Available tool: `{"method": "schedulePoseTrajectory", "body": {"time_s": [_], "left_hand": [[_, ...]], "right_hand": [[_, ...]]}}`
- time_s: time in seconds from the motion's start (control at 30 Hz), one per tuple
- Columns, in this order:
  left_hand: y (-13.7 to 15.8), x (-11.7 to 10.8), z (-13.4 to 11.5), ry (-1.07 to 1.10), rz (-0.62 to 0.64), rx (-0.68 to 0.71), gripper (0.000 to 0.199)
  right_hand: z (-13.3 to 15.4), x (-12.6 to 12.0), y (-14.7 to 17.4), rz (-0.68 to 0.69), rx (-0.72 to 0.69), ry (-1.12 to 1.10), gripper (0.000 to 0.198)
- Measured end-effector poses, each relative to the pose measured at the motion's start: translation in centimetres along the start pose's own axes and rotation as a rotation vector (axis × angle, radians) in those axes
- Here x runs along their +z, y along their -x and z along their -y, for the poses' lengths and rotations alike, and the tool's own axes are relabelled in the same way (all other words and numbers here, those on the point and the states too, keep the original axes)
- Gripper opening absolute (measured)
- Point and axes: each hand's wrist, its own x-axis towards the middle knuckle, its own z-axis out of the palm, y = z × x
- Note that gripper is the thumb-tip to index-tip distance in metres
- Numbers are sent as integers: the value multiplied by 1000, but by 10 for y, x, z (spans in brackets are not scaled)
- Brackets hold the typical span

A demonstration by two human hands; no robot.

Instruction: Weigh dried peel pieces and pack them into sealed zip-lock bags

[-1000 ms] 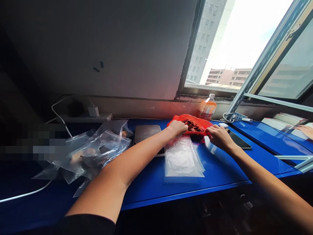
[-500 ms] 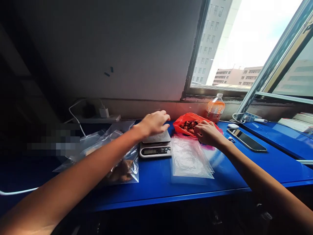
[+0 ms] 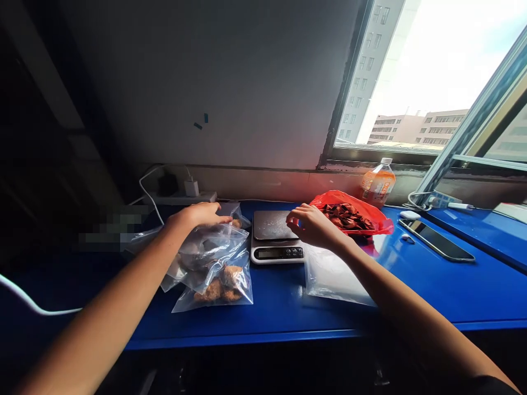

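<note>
My left hand [image 3: 201,214] is over the clear plastic bags on the left, its fingers stretched out; nothing shows in it. Under and beside it lie clear zip bags [image 3: 214,247] with brown lumps [image 3: 231,278] inside. My right hand [image 3: 315,226] hovers at the right edge of a digital kitchen scale [image 3: 278,253], fingers loosely bent and apart, with no object visible in them. The scale's metal plate [image 3: 272,226] carries only pale specks. Behind my right hand a red plastic bag [image 3: 381,225] lies spread out, full of dark reddish-brown curled pieces [image 3: 348,215].
Flat clear bags [image 3: 335,280] lie stacked under my right wrist on the blue table [image 3: 280,312]. A bottle of orange drink [image 3: 379,184] stands at the wall. A phone [image 3: 438,241] and earbud case [image 3: 410,215] lie right. A charger [image 3: 191,187] and cable are back left.
My left hand has moved left from above the scale to the clear bags. My right hand has left the red bag and come to the scale's right edge. The view has shifted left.
</note>
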Motion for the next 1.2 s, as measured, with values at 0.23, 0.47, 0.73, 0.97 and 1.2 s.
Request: {"method": "schedulePoseTrajectory", "body": {"time_s": [0.23, 0.47, 0.73, 0.97, 1.2], "left_hand": [[30, -3, 12, 7, -13, 158, 36], [35, 12, -11, -18, -162, 431, 34], [38, 10, -21, -77, -159, 500, 26], [39, 14, -24, -75, -124, 480, 25], [33, 21, -22, -69, -137, 498, 21]], "right_hand": [[-5, -3, 14, -58, 105, -95, 15], [5, -3, 18, -7, 24, -72, 16], [4, -3, 20, 21, 53, -43, 18], [6, -3, 20, 77, 61, -28, 21], [4, -3, 22, 100, 46, -32, 21]]}}
